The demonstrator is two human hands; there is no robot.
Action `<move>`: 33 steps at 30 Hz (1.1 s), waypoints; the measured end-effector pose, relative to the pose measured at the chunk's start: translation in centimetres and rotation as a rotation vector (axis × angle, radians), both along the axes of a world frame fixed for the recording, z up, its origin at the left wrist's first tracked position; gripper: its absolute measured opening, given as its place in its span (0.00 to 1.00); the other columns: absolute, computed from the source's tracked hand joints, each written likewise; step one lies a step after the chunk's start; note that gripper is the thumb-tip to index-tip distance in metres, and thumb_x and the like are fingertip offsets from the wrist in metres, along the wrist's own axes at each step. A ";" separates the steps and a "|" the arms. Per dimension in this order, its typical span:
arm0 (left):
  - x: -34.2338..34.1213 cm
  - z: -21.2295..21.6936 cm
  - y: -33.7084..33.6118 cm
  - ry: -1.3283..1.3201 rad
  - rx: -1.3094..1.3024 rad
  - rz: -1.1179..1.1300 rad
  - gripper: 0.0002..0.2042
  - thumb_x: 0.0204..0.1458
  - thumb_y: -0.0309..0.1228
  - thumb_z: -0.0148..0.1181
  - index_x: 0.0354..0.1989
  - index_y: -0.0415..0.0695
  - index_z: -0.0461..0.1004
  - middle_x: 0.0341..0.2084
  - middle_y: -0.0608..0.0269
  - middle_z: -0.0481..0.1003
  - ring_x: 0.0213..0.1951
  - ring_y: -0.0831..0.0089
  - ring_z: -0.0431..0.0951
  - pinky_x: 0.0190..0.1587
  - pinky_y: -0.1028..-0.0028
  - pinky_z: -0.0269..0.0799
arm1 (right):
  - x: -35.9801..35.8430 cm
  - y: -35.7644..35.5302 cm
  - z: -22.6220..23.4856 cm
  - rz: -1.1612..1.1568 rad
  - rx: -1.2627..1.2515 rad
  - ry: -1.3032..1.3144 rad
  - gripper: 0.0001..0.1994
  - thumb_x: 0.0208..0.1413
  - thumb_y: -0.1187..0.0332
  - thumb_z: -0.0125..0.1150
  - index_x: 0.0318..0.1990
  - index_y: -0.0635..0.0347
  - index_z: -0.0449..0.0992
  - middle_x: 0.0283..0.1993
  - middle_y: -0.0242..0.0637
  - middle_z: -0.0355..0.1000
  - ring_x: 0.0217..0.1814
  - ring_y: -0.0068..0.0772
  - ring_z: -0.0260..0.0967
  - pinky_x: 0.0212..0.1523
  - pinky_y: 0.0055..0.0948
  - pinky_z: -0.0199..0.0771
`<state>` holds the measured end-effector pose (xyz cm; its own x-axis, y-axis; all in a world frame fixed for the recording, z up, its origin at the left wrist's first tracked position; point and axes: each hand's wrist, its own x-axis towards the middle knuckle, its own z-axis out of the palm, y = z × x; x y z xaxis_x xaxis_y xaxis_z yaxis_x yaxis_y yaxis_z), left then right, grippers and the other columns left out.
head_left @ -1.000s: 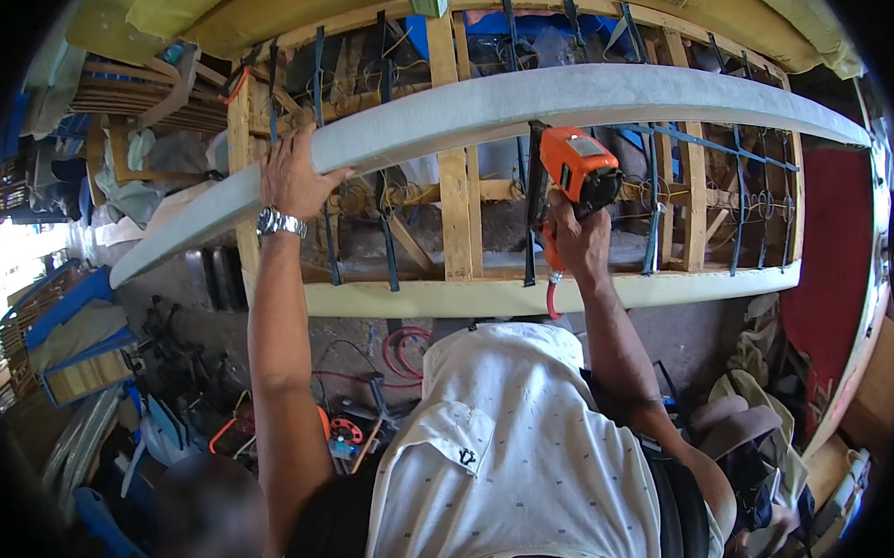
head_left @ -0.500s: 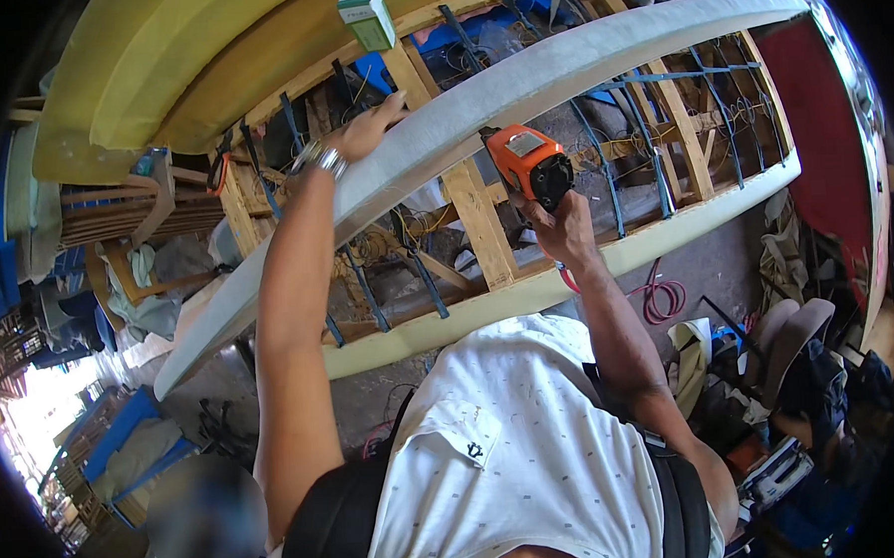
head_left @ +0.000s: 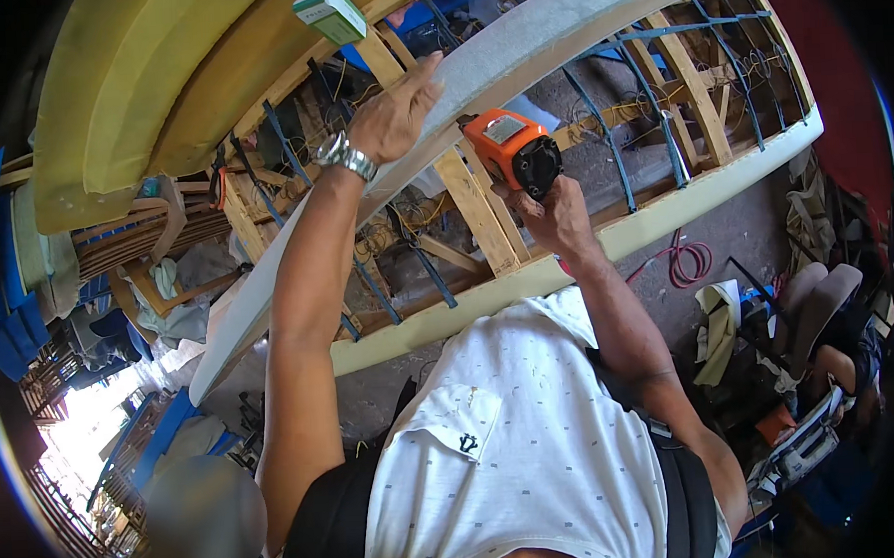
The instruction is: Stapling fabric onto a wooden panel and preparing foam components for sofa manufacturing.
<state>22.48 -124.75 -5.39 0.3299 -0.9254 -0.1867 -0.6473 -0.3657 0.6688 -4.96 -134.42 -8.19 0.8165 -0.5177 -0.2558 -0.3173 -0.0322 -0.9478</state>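
Far left: yellow foam slab (head_left: pixel 110 104) leans over stacked chair frames (head_left: pixel 136 243), w/ a small green-white box (head_left: pixel 333 13) perched on top of the sofa frame (head_left: pixel 484 218). Left hand (head_left: pixel 390 117), watch on wrist, lies flat on the padded rail (head_left: pixel 517 52), fingers stretched out and pressing the grey covering down, not curled round anything; thumb side sits just beside the tool's nose. The rail runs diagonally from lower left to upper right across the open wooden frame, w/ blue webbing straps (head_left: pixel 611 142) and springs showing behind it. Right hand (head_left: pixel 554 214) is closed round the grip of the orange stapler (head_left: pixel 511 151), its nose up against the rail's lower edge just right of the left hand; can't tell if the trigger finger is pulling. Step in hand, as I judge it: tacking the covering to the rail, one fixing at a time. Next move prob calls for sliding the flat hand along to keep the fabric taut, then setting the nose square on the edge, clear of the fingers. Lower right: red hose (head_left: pixel 681 261) coiled on the floor, cloths and another person's leg (head_left: pixel 840 362) nr the edge.
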 end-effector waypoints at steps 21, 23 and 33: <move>-5.3 -1.7 2.6 -0.584 -0.073 -0.149 0.36 0.64 0.46 0.47 0.76 0.43 0.45 0.70 0.44 0.56 0.64 0.44 0.66 0.64 0.52 0.66 | -4.6 0.5 0.4 0.000 -0.103 -0.166 0.15 0.50 0.69 0.76 0.45 0.59 0.81 0.37 0.35 0.81 0.37 0.25 0.77 0.43 0.30 0.79; -5.3 -1.9 2.5 -0.579 -0.078 -0.154 0.37 0.63 0.46 0.47 0.76 0.43 0.45 0.70 0.44 0.56 0.64 0.44 0.66 0.64 0.52 0.66 | -4.4 0.6 0.2 0.042 -0.169 -0.147 0.15 0.50 0.70 0.76 0.45 0.59 0.81 0.37 0.35 0.81 0.38 0.26 0.77 0.43 0.30 0.79; -4.6 -1.8 3.3 -0.540 -0.095 -0.153 0.38 0.61 0.42 0.52 0.76 0.44 0.44 0.71 0.45 0.55 0.64 0.45 0.66 0.67 0.53 0.64 | -3.2 1.7 -0.3 0.022 -0.220 -0.114 0.20 0.51 0.65 0.74 0.51 0.55 0.76 0.32 0.38 0.79 0.31 0.38 0.78 0.36 0.34 0.77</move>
<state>17.90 -121.47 -7.18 0.2162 -0.9747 0.0572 -0.9474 -0.1953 0.2534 -8.20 -132.67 -8.53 0.8454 -0.5322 -0.0441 -0.2055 -0.2480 -0.9467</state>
